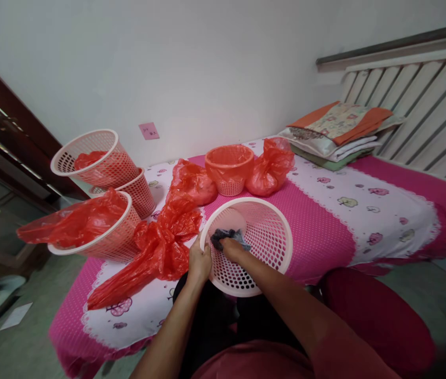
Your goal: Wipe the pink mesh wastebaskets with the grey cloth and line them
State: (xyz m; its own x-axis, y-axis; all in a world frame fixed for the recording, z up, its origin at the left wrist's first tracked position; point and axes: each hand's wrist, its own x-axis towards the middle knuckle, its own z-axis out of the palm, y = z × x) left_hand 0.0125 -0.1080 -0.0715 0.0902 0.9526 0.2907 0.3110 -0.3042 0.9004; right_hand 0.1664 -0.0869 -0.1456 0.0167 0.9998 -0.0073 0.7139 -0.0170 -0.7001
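A pale pink perforated wastebasket [271, 227] lies tipped in front of me, its mouth facing me. At the left of its rim is my left hand [199, 261], closed on the edge. My right hand [230, 248] reaches inside, its fingers wrapped round a dark grey cloth [242, 238] that touches the inner wall near the bottom. Part of the right fingers is hidden by the cloth. Just left of the basket lies a crumpled red plastic bag [171, 252].
More baskets [128, 231] with red bags stand at the left, and a red-lined basket [230, 179] sits at the back between bulging red bags [272, 171]. Folded bedding [337, 126] lies by the radiator [416, 105]. A dark red stool [376, 316] is at my right.
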